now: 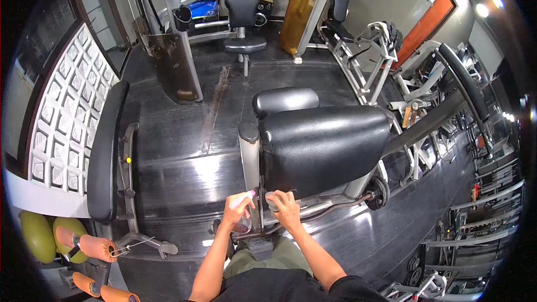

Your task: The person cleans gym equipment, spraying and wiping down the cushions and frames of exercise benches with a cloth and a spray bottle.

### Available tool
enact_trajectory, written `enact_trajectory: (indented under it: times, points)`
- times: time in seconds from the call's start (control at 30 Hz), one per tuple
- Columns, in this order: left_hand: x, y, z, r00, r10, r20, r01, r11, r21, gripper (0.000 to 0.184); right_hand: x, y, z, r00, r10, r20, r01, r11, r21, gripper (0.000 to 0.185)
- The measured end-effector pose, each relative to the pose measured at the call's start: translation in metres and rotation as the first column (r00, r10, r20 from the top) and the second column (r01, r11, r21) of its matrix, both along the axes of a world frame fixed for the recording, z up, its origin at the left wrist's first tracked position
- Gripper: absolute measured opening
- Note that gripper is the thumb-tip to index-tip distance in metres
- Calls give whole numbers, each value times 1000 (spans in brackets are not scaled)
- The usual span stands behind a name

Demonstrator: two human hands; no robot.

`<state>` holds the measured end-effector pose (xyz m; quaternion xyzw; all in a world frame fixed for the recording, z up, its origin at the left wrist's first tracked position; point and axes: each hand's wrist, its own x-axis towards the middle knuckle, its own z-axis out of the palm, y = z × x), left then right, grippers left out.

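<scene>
My left hand (238, 211) is closed around the neck of a spray bottle (243, 226) with a white head, a pink tip and a see-through body. In my right hand (286, 210) is a bunched grey cloth (273, 199), held by curled fingers. Both hands are in front of my body, close together, at the near edge of a black padded bench (327, 140). The cloth is just beside the pad's near left corner; whether it touches the pad I cannot tell. A grey metal post (250, 162) rises along the bench's left end.
A bent bar (330, 210) with weight plates (378, 193) runs low along the bench's near side. Another black bench (106, 154) stands left, near green balls (38, 236) and orange pads (98, 248). A seated machine (243, 8) is at the back; racks (475, 218) line the right.
</scene>
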<state>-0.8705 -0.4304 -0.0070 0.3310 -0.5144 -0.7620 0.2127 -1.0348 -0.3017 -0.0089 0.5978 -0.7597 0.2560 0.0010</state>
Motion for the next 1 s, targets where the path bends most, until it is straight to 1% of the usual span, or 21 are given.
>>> enact_trajectory:
  times: [0.03,0.1,0.17,0.23,0.27,0.37,0.43,0.5,0.57,0.63,0.7,0.77,0.8,0.83,0.9,0.93,1.0]
  points:
    - [2,0,-4,1000,-5,3,5,1000,-2,24,-5,6,-6,1000,-5,3,5,1000,-2,66]
    - [5,-2,-4,999,-22,31,22,1000,-7,24,-9,7,-1,999,53,2,-53,997,59,67]
    - [7,-1,-3,999,-22,30,22,1000,-5,24,-11,-4,9,1000,24,-12,-24,999,28,65]
    - [6,0,-4,999,-22,25,22,1000,3,25,-11,-22,26,997,-80,-1,79,984,-159,63]
    - [6,1,-6,1000,-20,14,20,1000,-1,25,-8,-31,36,993,-118,-1,116,977,-180,60]
    - [5,2,-7,1000,-21,-10,21,1000,-2,27,4,-42,31,991,-132,3,130,975,-181,59]
    - [4,3,-8,999,-26,-26,26,1000,1,29,13,-39,23,993,-118,17,119,981,-154,59]
    - [2,4,-11,999,10,-38,-8,999,43,34,16,-35,10,999,-34,-22,33,998,-63,59]
    - [1,3,-16,999,-9,-51,11,999,39,36,18,-27,3,998,-31,-57,27,997,-73,59]
    - [0,4,-16,998,-20,-62,22,999,37,39,15,-16,3,1000,-27,9,27,1000,-1,58]
    - [-1,5,-13,998,-19,-62,22,999,43,38,6,-5,10,999,-36,14,36,999,16,59]
    - [1,3,-17,997,-33,-73,34,999,17,37,-8,3,12,997,-77,10,78,996,-52,60]
    - [3,4,-19,996,-48,-80,48,999,-3,36,-15,3,15,990,-138,4,137,982,-126,61]
    - [4,5,-16,996,-45,-79,45,999,2,36,-24,-1,28,981,-191,42,195,960,-202,58]
    - [3,4,-11,998,-59,-39,60,998,20,33,-36,-13,45,940,-306,154,339,897,-283,55]
    - [3,7,-13,998,-59,-39,60,998,22,33,-37,-12,43,939,-307,153,339,898,-281,55]
    - [2,9,-16,997,-41,-63,43,998,34,33,-38,-16,34,952,-239,193,292,901,-321,54]
